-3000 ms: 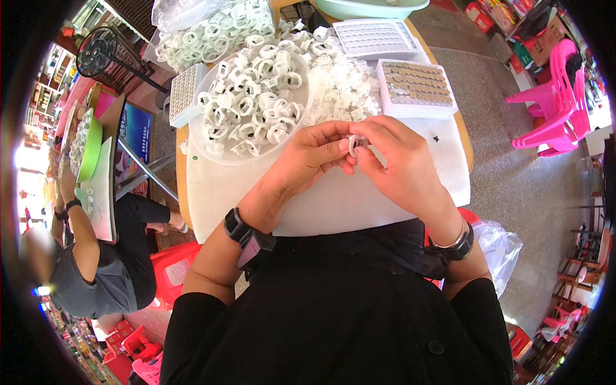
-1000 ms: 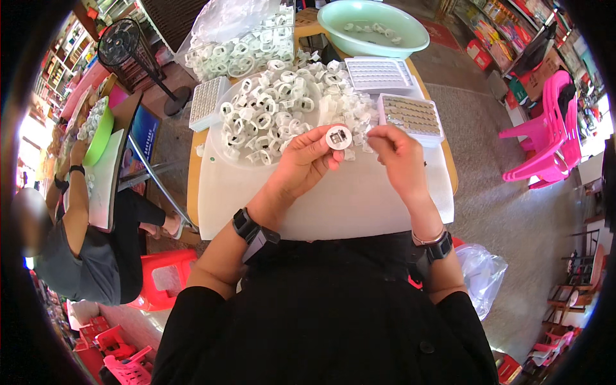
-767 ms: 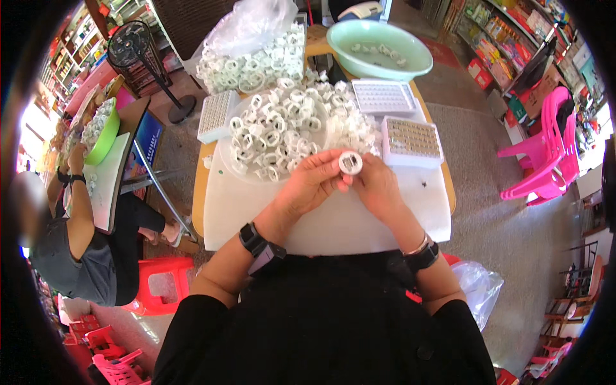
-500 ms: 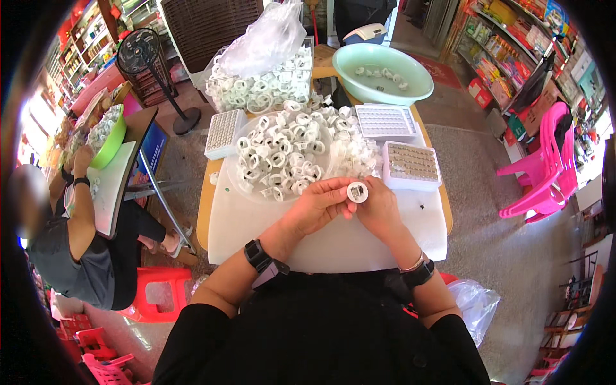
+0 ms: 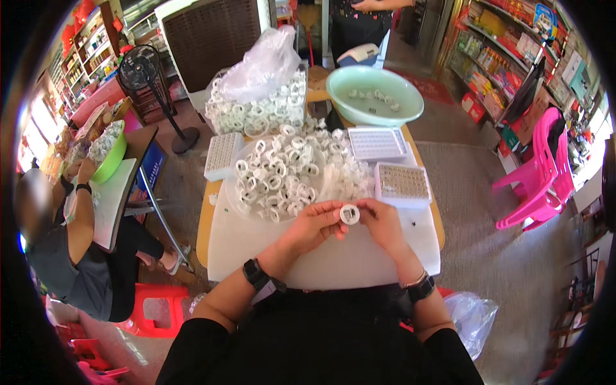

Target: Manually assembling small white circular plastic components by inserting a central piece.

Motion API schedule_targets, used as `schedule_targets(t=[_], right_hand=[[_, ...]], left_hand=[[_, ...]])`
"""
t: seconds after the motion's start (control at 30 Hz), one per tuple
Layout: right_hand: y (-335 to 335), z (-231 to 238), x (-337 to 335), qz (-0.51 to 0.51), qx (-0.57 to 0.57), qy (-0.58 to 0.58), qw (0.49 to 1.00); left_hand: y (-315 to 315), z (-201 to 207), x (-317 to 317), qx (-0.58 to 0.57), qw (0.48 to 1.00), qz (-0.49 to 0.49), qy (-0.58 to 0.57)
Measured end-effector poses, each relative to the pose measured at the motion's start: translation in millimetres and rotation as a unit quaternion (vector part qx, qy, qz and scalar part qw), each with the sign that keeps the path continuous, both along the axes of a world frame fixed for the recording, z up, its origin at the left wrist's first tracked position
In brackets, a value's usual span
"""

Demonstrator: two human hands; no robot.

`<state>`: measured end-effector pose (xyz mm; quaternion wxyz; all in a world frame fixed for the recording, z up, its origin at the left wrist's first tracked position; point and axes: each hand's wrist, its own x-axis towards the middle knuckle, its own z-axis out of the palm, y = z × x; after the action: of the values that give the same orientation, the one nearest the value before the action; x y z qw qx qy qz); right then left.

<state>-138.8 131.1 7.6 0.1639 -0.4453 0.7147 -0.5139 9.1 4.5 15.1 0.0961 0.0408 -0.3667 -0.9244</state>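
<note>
so, biggest change: the view has tipped up over the last second, and more of the room shows past the table (image 5: 256,260), incl. a standing person (image 5: 361,29) at the far end.

table layout reads the same: pale green basin (image 5: 378,120) at the far right, crate (image 5: 221,115) of white rings opposite it, round tray (image 5: 229,204) heaped with white parts (image 5: 276,176) nearer, small clear pieces (image 5: 350,183) just right of that heap. white box (image 5: 404,202) with rows of small discs sits on the right.

hands: a second ago the right hand (image 5: 385,226) was off the part, now it's back beside it. its fingers are narrow, tips at the part's right edge; can't tell if they grip or just touch. left hand (image 5: 312,226) has the part pinched between thumb and fingers.

smallest: the round white part (image 5: 350,214), held over the near pad, clear of it. edge-on 3 s ago, now face up, dark bits showing inside. means both hands are tied up with this one part; too small to judge its fit.
</note>
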Motion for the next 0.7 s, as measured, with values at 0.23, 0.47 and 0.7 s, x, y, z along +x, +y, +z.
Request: schedule_targets(t=[0.23,0.47,0.7], right_hand=[[15.5,27.5,-10.9,-0.013,0.003,-0.24,0.971],[35.6,32.0,-2.0,0.004,-0.009,-0.307,0.952],[46.4,29.5,7.5,0.025,0.051,-0.287,0.956]], left_hand=[[-10.2,-5.8,-5.8,-0.028,0.999,0.02,-0.015],[-7.2,-6.5,-3.9,-0.024,1.0,0.014,-0.014],[-2.5,-1.5,-2.5,-0.03,0.999,0.024,-0.031]])
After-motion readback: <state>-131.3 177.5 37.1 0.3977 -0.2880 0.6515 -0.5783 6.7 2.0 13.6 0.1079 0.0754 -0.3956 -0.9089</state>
